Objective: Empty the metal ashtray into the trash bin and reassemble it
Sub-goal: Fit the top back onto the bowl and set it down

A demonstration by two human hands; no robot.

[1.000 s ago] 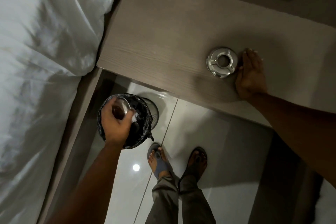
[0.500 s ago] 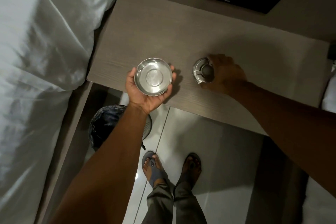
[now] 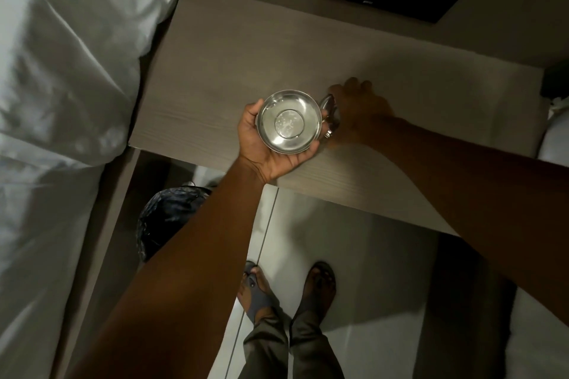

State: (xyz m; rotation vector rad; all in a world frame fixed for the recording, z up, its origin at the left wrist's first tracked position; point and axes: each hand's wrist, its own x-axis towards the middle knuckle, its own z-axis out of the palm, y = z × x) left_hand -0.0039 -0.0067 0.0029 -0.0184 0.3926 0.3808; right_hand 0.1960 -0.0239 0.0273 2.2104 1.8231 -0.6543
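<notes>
Cradling the metal ashtray bowl [image 3: 288, 124] from below, the left hand [image 3: 261, 144] curls its fingers around the rim and holds it open side up over the front of the bench [image 3: 215, 71]. The bowl's inside looks bare apart from faint specks. Just beside it, the right hand [image 3: 360, 111] grips the ashtray lid [image 3: 330, 115], tilted on edge and mostly hidden behind the bowl and fingers. The trash bin [image 3: 166, 218], lined with a dark bag, stands on the floor below the bench, beside the bed [image 3: 61, 101].
</notes>
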